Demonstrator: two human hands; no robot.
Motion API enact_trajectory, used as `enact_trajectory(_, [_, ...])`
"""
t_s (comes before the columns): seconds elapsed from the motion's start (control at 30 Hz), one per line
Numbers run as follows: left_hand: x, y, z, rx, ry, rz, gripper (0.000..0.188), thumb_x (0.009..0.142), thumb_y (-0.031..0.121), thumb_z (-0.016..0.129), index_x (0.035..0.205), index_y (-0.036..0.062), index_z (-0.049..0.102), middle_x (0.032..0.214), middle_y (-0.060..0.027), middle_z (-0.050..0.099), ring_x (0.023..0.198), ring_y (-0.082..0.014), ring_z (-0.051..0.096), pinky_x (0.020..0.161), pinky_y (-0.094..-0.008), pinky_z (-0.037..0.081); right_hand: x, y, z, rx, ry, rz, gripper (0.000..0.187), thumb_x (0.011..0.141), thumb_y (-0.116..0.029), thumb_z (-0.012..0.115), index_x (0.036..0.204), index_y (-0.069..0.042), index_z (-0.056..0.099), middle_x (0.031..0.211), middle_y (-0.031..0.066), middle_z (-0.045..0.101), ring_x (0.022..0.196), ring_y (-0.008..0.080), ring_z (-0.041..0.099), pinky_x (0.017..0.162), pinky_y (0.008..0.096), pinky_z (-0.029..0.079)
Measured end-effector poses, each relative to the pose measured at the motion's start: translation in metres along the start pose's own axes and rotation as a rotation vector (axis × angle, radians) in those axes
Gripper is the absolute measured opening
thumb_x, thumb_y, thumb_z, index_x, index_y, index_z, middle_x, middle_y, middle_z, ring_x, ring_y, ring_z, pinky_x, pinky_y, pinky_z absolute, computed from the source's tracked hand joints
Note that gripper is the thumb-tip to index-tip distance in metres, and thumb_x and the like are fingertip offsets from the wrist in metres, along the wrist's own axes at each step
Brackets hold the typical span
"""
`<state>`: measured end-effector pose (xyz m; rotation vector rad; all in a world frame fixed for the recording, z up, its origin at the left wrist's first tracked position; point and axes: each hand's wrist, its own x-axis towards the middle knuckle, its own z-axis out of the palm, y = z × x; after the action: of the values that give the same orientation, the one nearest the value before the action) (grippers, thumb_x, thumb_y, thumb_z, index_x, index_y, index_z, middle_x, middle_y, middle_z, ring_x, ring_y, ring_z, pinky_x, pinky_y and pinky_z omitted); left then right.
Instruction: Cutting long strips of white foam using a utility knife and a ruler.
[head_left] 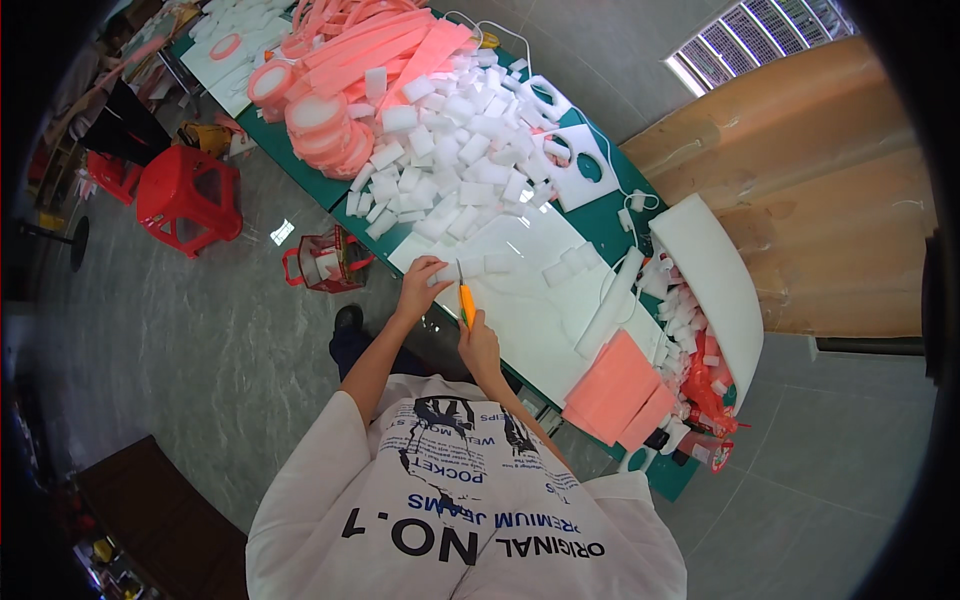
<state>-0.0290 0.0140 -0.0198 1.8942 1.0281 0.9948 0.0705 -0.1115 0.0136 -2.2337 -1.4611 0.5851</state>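
Note:
My left hand (421, 288) pinches a small white foam piece (447, 271) at the near edge of a white board (500, 335). My right hand (480, 347) is wrapped round the yellow handle of a utility knife (467, 302). Its blade points away from me and lies against the foam, close to my left fingertips; whether it has entered the foam is too small to tell. Just right of the blade lies another white foam block (497, 263). Farther right on the board are a few more pale foam blocks (570, 263).
Beyond the board spreads a heap of white foam blocks (470, 150), beside pink foam strips and rings (340, 80). Pink sheets (620, 390) and a long white foam bar (612, 303) lie right. A white cable (610, 150) crosses the green table. Red stools (190, 195) stand left.

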Motion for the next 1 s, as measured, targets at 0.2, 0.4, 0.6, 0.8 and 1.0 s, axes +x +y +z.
enact_trajectory(0.2, [-0.002,0.000,0.002,0.005,0.009,0.014,0.035,0.058,0.004,0.070,0.091,0.0003,0.059,0.090,-0.0088,0.053,0.084,-0.0231,0.050,0.072,-0.0291,0.043,0.004,-0.014,-0.016,-0.068,-0.056,0.033,0.026,0.082,-0.020,0.049,0.092,-0.001,0.035,0.059,0.0214,0.054,0.055,0.0384,0.055,0.046,0.0460,0.043])
enact_trajectory(0.4, [-0.003,0.004,0.005,0.034,0.018,0.010,0.033,0.059,0.004,0.069,0.091,0.0000,0.059,0.089,-0.0092,0.052,0.082,-0.0243,0.048,0.071,-0.0300,0.041,0.016,-0.016,-0.008,-0.020,-0.052,0.033,0.027,0.082,-0.021,0.048,0.092,-0.001,0.034,0.059,0.0245,0.053,0.056,0.0409,0.054,0.047,0.0484,0.042])
enact_trajectory(0.6, [-0.004,0.004,0.004,0.041,0.008,-0.017,0.031,0.061,0.004,0.068,0.090,0.0003,0.058,0.088,-0.0095,0.051,0.083,-0.0247,0.048,0.071,-0.0300,0.041,0.009,-0.008,-0.016,-0.062,-0.086,0.021,0.027,0.082,-0.022,0.047,0.093,-0.001,0.035,0.060,0.0238,0.053,0.058,0.0398,0.056,0.048,0.0480,0.042])
enact_trajectory(0.8, [-0.004,0.004,0.005,0.062,0.037,-0.009,0.031,0.062,0.005,0.068,0.091,0.0008,0.059,0.088,-0.0089,0.053,0.083,-0.0231,0.050,0.071,-0.0293,0.041,-0.002,-0.005,-0.013,-0.096,-0.114,0.064,0.031,0.082,-0.021,0.048,0.099,0.001,0.034,0.059,0.0219,0.054,0.057,0.0390,0.055,0.048,0.0469,0.043])
enact_trajectory(1.0, [-0.001,0.003,0.005,0.019,0.085,0.014,0.030,0.062,0.005,0.068,0.090,0.0001,0.058,0.088,-0.0101,0.052,0.083,-0.0249,0.048,0.071,-0.0311,0.041,0.007,-0.004,-0.008,-0.116,-0.047,-0.017,0.033,0.082,-0.022,0.048,0.101,0.001,0.033,0.060,0.0209,0.055,0.057,0.0379,0.056,0.048,0.0470,0.043])
